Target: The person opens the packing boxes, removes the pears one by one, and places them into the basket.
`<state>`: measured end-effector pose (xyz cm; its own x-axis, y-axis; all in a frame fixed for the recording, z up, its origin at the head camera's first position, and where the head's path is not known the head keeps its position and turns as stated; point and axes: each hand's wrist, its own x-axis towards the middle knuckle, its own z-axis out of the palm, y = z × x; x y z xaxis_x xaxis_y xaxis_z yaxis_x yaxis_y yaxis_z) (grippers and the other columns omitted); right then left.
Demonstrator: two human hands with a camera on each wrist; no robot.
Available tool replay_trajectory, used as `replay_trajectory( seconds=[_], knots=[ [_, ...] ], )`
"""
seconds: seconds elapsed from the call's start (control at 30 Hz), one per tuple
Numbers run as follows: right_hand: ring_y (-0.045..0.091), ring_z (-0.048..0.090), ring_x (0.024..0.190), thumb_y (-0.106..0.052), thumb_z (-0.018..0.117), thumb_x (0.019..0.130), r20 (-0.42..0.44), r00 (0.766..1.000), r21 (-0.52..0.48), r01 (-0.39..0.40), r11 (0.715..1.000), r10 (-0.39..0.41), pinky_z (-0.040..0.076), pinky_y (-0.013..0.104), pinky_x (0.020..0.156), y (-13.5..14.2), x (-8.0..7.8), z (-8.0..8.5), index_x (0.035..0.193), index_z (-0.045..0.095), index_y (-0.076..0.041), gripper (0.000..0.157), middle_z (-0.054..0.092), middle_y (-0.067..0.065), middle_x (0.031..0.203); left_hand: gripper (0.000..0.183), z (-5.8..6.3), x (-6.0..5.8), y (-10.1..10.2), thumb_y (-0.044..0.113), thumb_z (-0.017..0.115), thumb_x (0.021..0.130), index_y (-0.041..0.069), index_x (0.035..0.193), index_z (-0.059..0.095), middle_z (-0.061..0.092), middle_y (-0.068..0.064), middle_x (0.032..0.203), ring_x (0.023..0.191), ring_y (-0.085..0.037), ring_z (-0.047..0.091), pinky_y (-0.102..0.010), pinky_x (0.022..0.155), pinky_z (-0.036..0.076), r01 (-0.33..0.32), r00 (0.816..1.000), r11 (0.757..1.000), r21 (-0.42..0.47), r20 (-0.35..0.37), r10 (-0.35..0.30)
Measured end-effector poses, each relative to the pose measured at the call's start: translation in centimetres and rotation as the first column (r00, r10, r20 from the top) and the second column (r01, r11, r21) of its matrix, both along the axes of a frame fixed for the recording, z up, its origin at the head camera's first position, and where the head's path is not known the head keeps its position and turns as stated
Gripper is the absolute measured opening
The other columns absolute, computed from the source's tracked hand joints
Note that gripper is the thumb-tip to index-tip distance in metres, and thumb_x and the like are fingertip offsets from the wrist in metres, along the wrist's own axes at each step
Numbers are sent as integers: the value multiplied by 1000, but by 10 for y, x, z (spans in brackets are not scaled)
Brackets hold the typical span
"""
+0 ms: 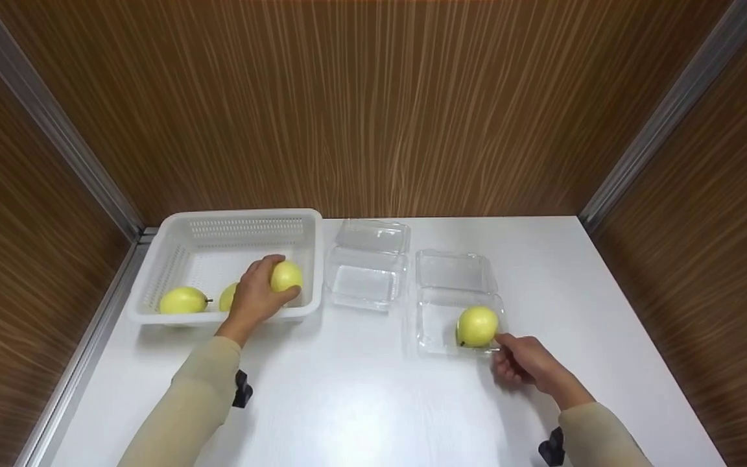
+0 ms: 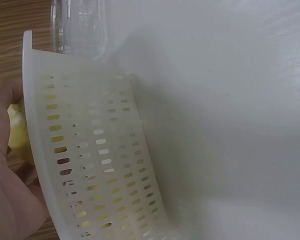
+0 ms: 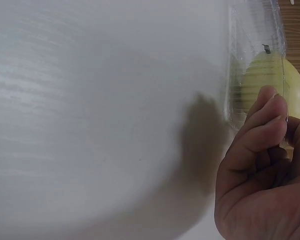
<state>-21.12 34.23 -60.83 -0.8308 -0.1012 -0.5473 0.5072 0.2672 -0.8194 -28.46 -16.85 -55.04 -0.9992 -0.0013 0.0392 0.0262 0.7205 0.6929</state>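
My left hand [image 1: 258, 295] is inside the white plastic basket [image 1: 317, 259], its thumb and fingers around a yellow pear [image 1: 287, 276] near the right wall. In the left wrist view the basket's slotted side hides most of that pear [image 2: 20, 132]. On the right, my right hand [image 1: 529, 364] pinches the near right corner of an opened clear plastic clamshell box [image 1: 437, 318]. Another yellow pear [image 1: 477, 326] lies in the box's near half, right beside the fingertips. The right wrist view shows the fingers [image 3: 267, 112] at the box rim, with the thumb partly hidden behind it.
Two more pears are in the basket: one [image 1: 183, 301] at the left, one [image 1: 227, 298] partly behind my left hand. A second opened clear clamshell box [image 1: 366, 283] stands between the basket and the first box. Wood-grain panels [image 1: 373, 110] enclose the white table [image 1: 347, 389] at the back and sides.
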Motion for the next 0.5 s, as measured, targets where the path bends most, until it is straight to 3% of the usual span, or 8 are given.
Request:
replay_trajectory(
  seconds=[0.5],
  knots=[
    [8, 50, 51, -39, 45, 103, -1, 1000, 5, -7, 1000, 7, 41, 20, 47, 0, -1, 0, 74, 63, -7, 47, 57, -2, 59, 72, -2, -5, -1, 35, 81, 79, 15, 142, 51, 56, -14, 135, 121, -34, 53, -53, 102, 42, 54, 995, 996, -69, 89, -47]
  ],
)
